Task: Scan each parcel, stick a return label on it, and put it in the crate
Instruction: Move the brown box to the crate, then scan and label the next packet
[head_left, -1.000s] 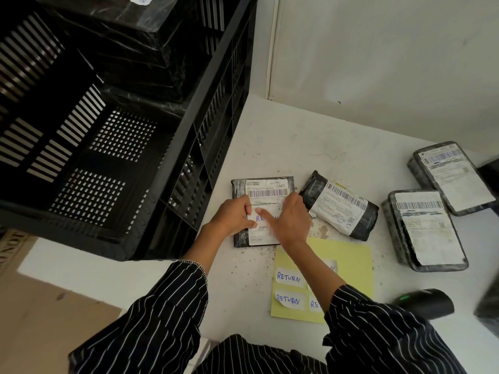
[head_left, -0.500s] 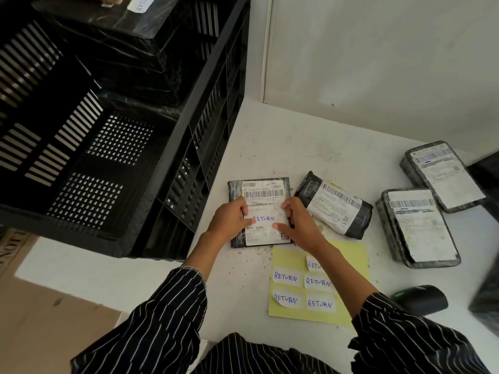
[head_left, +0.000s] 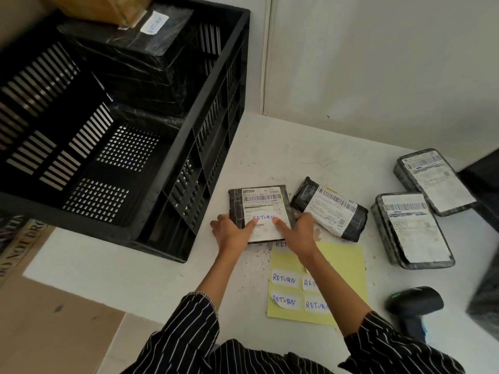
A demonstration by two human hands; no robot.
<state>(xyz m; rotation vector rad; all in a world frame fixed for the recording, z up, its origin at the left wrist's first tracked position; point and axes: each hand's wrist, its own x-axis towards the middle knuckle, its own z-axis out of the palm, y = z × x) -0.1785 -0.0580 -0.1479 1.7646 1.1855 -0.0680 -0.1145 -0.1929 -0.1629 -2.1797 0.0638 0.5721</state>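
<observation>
A small black-wrapped parcel (head_left: 263, 201) with a white shipping label lies on the white table beside the black crate (head_left: 237, 63). A handwritten RETURN sticker (head_left: 263, 217) is stuck on its label. My left hand (head_left: 232, 234) holds the parcel's near left edge, thumb on top of the label. At the near right edge my right hand (head_left: 298, 234) grips it, one finger lying on the label. Just below, partly under my right forearm, is a yellow sheet (head_left: 345, 265) with several RETURN stickers. The black scanner (head_left: 415, 300) lies at the lower right.
Three more labelled black parcels lie to the right: one (head_left: 332, 209) touching the held parcel, two (head_left: 413, 230) (head_left: 434, 179) further out. Inside the crate are stacked black parcels (head_left: 129, 58) and a brown box (head_left: 102, 6). A wall stands behind. A cardboard box (head_left: 54, 319) sits lower left.
My right hand has left the sticker and moved to the parcel's right edge. Both hands have slid down to its near corners. The RETURN sticker now shows in full.
</observation>
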